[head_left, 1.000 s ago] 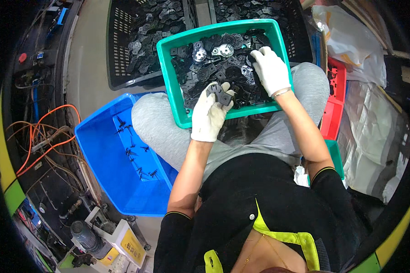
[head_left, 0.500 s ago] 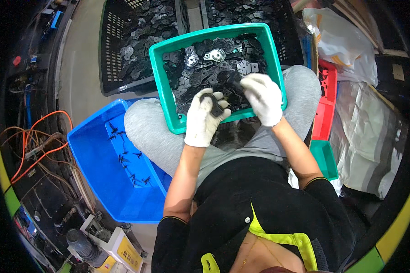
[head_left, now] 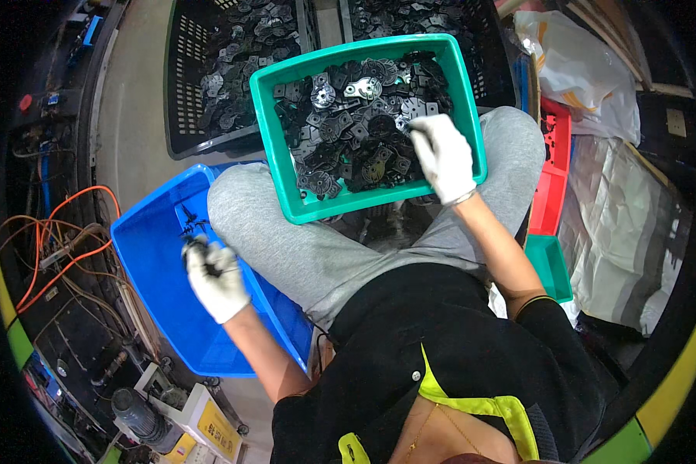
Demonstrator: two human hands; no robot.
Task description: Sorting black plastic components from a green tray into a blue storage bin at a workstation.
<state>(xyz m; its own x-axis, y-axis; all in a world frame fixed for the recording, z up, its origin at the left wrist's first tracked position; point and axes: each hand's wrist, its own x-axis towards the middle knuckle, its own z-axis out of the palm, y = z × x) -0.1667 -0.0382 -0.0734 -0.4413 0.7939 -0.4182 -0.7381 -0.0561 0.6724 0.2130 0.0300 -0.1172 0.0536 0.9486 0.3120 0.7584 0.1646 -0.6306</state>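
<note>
A teal tray (head_left: 281, 138) full of small black and silver metal parts rests on my lap. My right hand (head_left: 443, 156), in a white glove, reaches into the tray's right side, fingers curled onto a part there. My left hand (head_left: 215, 276), also gloved, hangs over the blue bin (head_left: 150, 278) beside my left leg, fingers closed around a small black metal part (head_left: 198, 249). A few black parts lie in the blue bin's far corner.
Two black mesh crates (head_left: 187, 85) of similar metal parts stand beyond the teal tray. Orange cables (head_left: 54, 243) and machinery lie at left. A red tray (head_left: 551, 178), a small teal tray (head_left: 551, 267) and plastic sheeting (head_left: 595, 85) sit at right.
My left hand has swung from the teal tray down and left to the blue bin with a black part. My right hand moved back into the tray.
</note>
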